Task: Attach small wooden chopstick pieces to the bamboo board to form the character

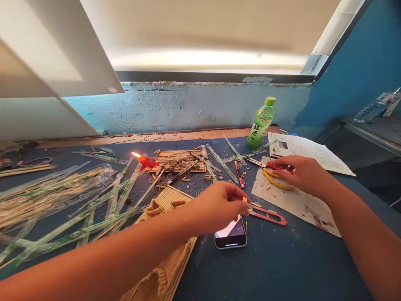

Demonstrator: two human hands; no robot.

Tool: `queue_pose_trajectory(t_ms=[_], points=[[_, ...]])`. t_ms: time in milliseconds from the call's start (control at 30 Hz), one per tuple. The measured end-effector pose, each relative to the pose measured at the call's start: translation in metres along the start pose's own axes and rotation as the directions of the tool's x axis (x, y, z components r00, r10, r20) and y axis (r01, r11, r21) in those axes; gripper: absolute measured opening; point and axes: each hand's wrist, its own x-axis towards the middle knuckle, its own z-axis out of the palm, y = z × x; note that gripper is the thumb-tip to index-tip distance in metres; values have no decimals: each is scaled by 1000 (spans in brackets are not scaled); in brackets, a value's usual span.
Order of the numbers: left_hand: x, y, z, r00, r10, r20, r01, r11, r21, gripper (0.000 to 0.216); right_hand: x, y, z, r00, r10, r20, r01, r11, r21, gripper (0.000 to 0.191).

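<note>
My left hand (224, 205) is closed in a pinch above a lit phone (231, 236), with a short pale stick piece (244, 200) at its fingertips. Beside those fingertips lie pink-handled thread snips (267, 215). On the right, my right hand (297, 171) is closed over scissors (277, 182) with red and yellow handles; their metal blades point left, and the fingers partly hide the grips. Under them is a stained sheet of paper (300, 209) with small stick bits. A mat of joined sticks (166, 267) with braided rope lies partly beneath my left forearm.
A burning red candle (144, 161) stands near a smaller stick panel (180, 161) scattered with dark debris. Plastic wrappers (94, 217) and loose sticks (56, 194) cover the left. A green tea bottle (261, 123) and open booklet (310, 152) are at the back right. A red-handled cutter (238, 173) lies mid-table.
</note>
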Motion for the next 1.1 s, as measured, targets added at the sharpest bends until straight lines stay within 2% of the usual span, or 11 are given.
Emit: queue_pose_trajectory(t_ms=[133,233,400,600,767,833,933,1033,1100], points=[[46,13,11,1000,28,-11,-28,1000,2,10,-10,-17,4,961,-269,67,252,948,195,35],[72,17,14,999,8,-46,-8,1000,1,7,-12,-28,13,925,-353,139,315,918,240,30],[91,16,13,995,-26,-99,21,998,-52,10,-11,-42,23,917,-347,195,304,927,219,21],[87,19,-1,989,-42,-144,20,988,-150,13,-12,-61,32,926,-340,162,304,929,210,20],[82,19,-9,988,-40,-152,16,988,-155,16,-11,-71,36,938,-311,152,273,935,225,16],[83,18,-9,990,-31,-138,12,991,-132,15,-11,-66,28,941,-297,160,259,940,220,17],[86,17,-4,995,-20,-95,14,998,-66,18,-14,-43,6,947,-240,216,189,955,230,20],[93,18,11,999,-23,-32,24,998,53,24,-18,-12,-14,941,-141,308,71,971,227,19],[99,19,27,1000,-25,9,24,991,134,27,-21,6,-21,915,-94,392,5,975,224,12]])
